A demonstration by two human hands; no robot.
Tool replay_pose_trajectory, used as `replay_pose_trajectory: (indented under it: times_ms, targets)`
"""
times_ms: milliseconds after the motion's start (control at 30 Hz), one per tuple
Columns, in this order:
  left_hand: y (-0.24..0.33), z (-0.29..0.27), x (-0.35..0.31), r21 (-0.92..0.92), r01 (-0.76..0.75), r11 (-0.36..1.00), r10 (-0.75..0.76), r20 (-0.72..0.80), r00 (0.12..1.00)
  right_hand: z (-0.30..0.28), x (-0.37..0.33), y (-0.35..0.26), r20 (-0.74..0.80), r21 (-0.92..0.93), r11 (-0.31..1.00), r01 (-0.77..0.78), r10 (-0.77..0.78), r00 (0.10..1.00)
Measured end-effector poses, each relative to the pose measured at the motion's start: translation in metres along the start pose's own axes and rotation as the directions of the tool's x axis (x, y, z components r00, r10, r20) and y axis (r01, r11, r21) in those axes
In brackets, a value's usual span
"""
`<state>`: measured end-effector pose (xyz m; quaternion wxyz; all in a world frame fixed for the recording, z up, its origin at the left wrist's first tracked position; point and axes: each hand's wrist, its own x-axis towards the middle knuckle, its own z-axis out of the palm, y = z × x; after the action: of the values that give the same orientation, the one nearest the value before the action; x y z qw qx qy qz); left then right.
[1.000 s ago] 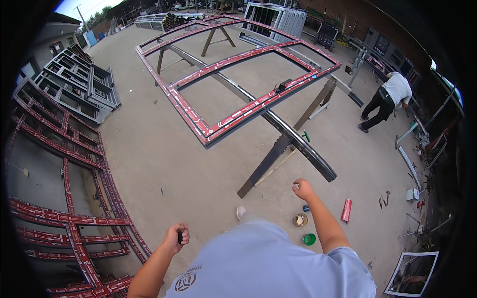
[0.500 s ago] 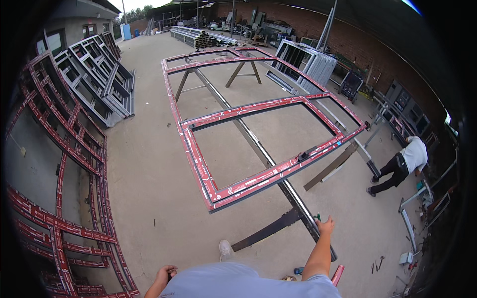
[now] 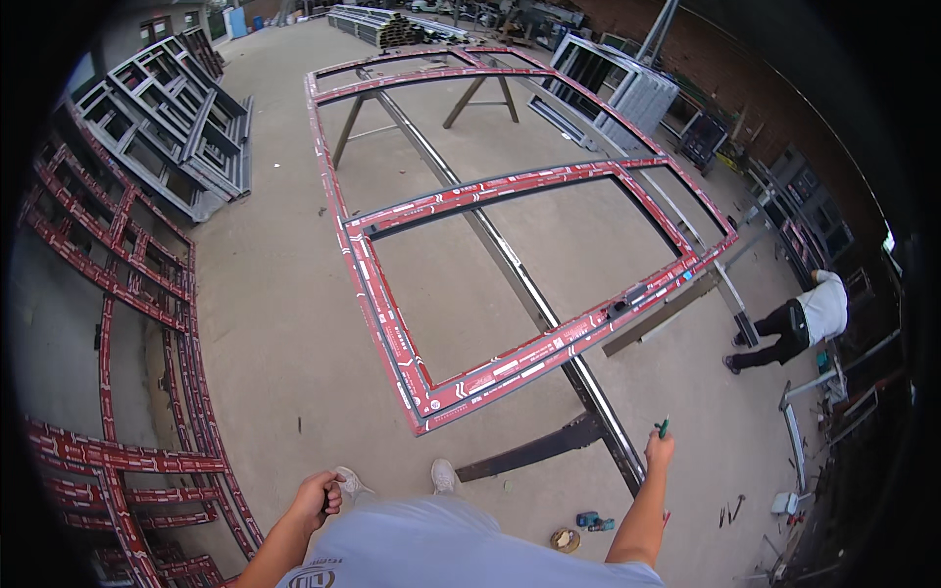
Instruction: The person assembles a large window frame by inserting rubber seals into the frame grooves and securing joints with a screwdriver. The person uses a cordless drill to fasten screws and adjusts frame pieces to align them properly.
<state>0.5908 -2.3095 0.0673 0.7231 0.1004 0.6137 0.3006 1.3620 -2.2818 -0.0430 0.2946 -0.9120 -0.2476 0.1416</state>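
Green tool (image 3: 664, 427), earlier by the metal beam (image 3: 606, 419), now juts from the right hand (image 3: 660, 451); fingers clench it. The left hand (image 3: 317, 495) has fingers curled round a dark object (image 3: 325, 502).

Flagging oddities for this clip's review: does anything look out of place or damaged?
No clear damage or spill. Slightly untidy: a small dark object at left and hand tools at right lie unstowed on the floor.

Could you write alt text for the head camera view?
A large red-covered frame lies across long beams; the wearer's right hand holds a small green object, and the left hand is curled. A co-worker bends over at right.
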Motion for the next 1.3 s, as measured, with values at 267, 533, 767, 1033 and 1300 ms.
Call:
replay_pose_trajectory:
  times_ms: [267,533,767,1033,1300]
  targets:
    - [0.078,-0.033,0.052,0.146,-0.106,0.984,0.071,0.229,0.971,0.145,-0.302,-0.265,0.529,0.365,0.874,0.321,-0.479,0.7]
    - [0.186,-0.127,0.055,-0.082,-0.191,0.978,0.208,0.33,0.921,0.242,-0.562,-0.449,0.438,0.689,0.223,0.689,-0.886,-0.151]
    - [0.228,-0.211,0.074,-0.201,-0.276,0.94,0.313,0.185,0.931,0.362,-0.528,-0.391,0.602,0.469,0.487,0.737,-0.787,0.137]
    - [0.304,-0.293,0.132,-0.202,-0.266,0.943,0.275,0.019,0.961,0.496,-0.536,-0.208,0.943,-0.317,0.925,0.21,0.282,0.179]
    - [0.433,-0.318,0.206,-0.107,-0.26,0.96,0.25,-0.105,0.963,0.577,-0.551,-0.288,0.884,-0.462,0.867,0.186,0.431,0.182]
